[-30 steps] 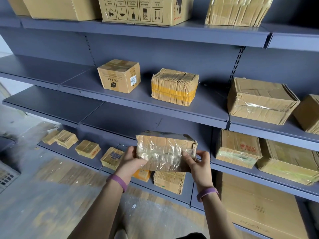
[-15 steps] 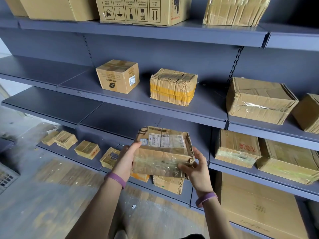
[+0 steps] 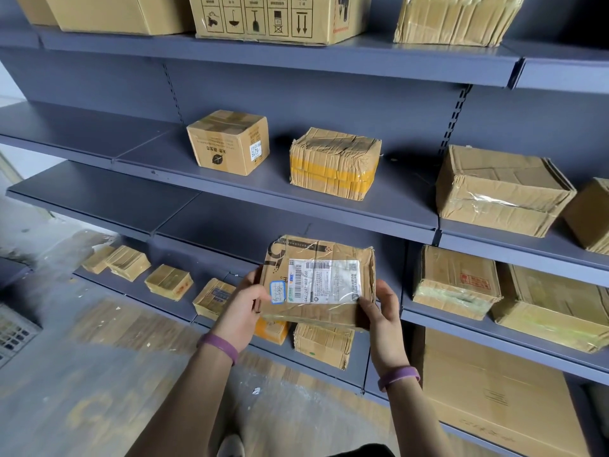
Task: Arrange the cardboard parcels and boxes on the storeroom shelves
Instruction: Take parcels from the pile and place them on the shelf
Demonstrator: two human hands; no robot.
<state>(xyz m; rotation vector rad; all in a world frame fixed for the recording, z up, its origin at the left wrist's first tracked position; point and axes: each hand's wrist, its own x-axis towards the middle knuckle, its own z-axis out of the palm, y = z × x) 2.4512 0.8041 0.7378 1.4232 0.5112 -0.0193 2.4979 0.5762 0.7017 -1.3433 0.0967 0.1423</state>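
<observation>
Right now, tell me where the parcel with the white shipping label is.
Head view, lower centre: the labelled parcel is held between the left hand and right hand, in front of the shelves, left of the green-taped box.

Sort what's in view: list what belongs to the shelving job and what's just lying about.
Job: labelled parcel held by left hand and right hand; grey shelves; yellow-taped parcel and other shelved boxes.
Lying about: floor grate; white scrap on the floor; purple wristbands.
</observation>
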